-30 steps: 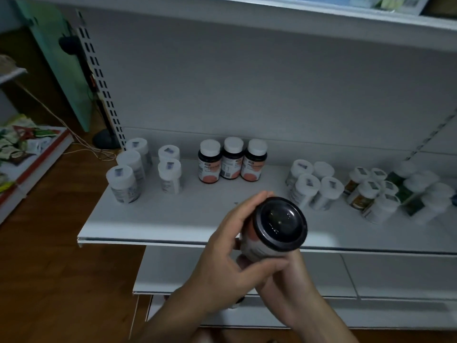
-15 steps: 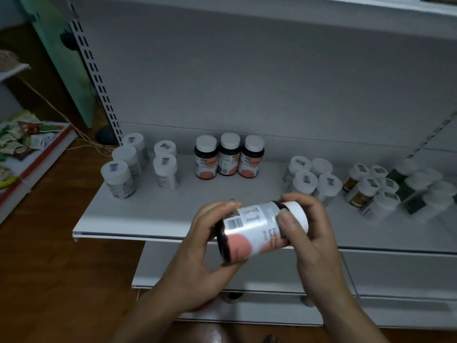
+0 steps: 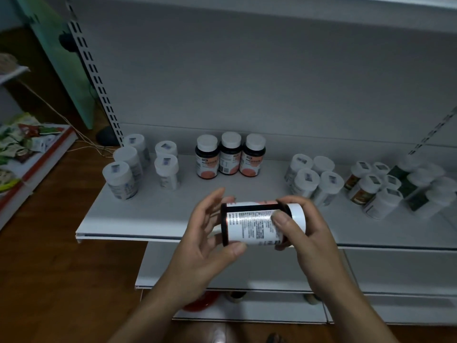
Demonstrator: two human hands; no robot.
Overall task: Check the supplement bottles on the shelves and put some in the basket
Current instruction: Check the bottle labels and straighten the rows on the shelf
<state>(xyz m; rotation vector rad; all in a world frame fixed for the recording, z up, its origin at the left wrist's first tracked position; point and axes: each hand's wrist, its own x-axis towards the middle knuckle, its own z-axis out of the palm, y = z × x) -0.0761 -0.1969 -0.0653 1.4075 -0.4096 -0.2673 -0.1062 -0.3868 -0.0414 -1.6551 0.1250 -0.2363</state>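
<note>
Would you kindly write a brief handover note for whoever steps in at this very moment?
Left hand holds the base of the dark bottle; right hand grips its white-cap end. It lies sideways, print up, in front of the shelf.
Three matching bottles stand at the shelf's back, white bottles on either side. Basket not in view.
Done: one bottle in hand for checking.
Left: basket or reshelve it, check the others.

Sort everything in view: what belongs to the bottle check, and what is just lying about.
Job in hand:
dark white-capped supplement bottle, held sideways by the left hand and right hand;
three dark orange-labelled bottles;
white plastic bottles on the white metal shelf.

Lying about:
colourful snack packets;
thin cable on the wooden floor;
green panel.
</note>
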